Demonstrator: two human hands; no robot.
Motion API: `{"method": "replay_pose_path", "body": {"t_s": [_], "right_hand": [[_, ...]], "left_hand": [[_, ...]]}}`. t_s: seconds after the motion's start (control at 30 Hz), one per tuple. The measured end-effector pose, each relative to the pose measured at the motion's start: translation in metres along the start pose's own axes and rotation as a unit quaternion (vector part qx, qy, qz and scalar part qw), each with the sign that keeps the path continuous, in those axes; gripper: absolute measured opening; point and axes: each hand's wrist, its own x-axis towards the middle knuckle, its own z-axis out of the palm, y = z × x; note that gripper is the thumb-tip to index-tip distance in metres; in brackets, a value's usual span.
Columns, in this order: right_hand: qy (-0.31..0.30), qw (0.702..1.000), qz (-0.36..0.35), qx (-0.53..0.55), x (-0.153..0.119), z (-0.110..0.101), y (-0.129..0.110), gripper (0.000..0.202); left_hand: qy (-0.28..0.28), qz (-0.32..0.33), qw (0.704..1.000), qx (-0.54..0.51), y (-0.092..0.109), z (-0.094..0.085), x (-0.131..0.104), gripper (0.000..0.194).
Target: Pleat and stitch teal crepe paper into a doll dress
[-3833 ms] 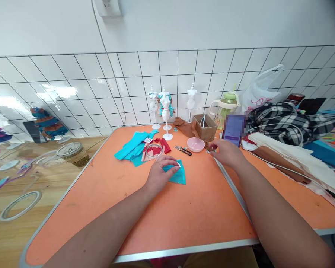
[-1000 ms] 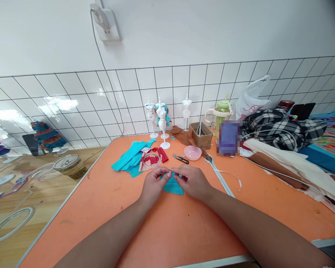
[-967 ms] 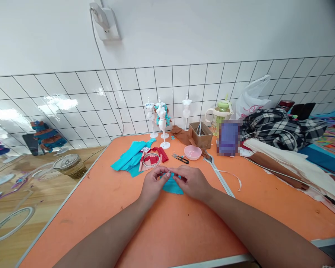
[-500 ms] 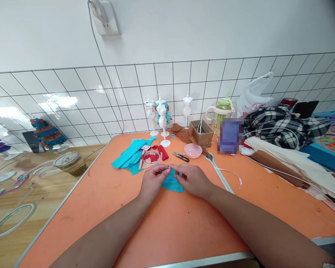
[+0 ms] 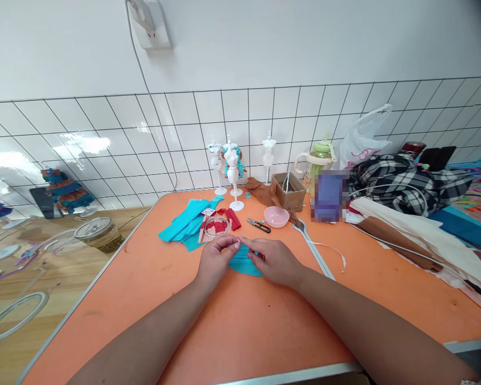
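- Fingertips meet above a pleated turquoise cloth (image 5: 245,264) lying on the orange bench (image 5: 224,331).
- The left hand (image 5: 215,258) pinches the cloth's far edge between thumb and forefinger.
- The right hand (image 5: 278,260), fingers curled, touches the same edge; its grip is partly hidden.
- Beyond, thread snips (image 5: 258,225) rest beside a pink bowl (image 5: 276,216), near white miniature dress forms (image 5: 233,168).

The ridged turquoise cloth (image 5: 244,264) looks matt, the pink plastic bowl (image 5: 276,217) smooth.
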Motion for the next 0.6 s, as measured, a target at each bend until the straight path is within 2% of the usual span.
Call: {"method": "replay_pose_path", "body": {"t_s": [0.2, 0.3, 0.4, 0.5, 0.6], "right_hand": [[0.011, 1.0, 0.005, 0.002, -0.001, -0.001, -0.001, 0.047], [0.052, 0.998, 0.018, 0.017, -0.001, -0.004, -0.004, 0.048], [0.105, 0.993, 0.037, 0.03, 0.0, -0.006, -0.007, 0.05], [0.123, 0.991, 0.047, 0.026, 0.001, -0.005, -0.007, 0.035], [0.123, 0.991, 0.05, 0.017, 0.002, -0.005, -0.006, 0.022]], "left_hand": [[-0.004, -0.049, 0.998, -0.027, 0.006, 0.001, -0.001, 0.024], [-0.011, -0.091, 0.994, -0.055, 0.008, 0.004, -0.002, 0.029], [0.018, -0.106, 0.993, -0.043, 0.007, 0.006, -0.003, 0.032], [0.023, -0.113, 0.993, -0.023, 0.006, 0.008, -0.004, 0.035], [0.005, -0.11, 0.994, -0.01, 0.004, 0.01, -0.006, 0.036]]}}
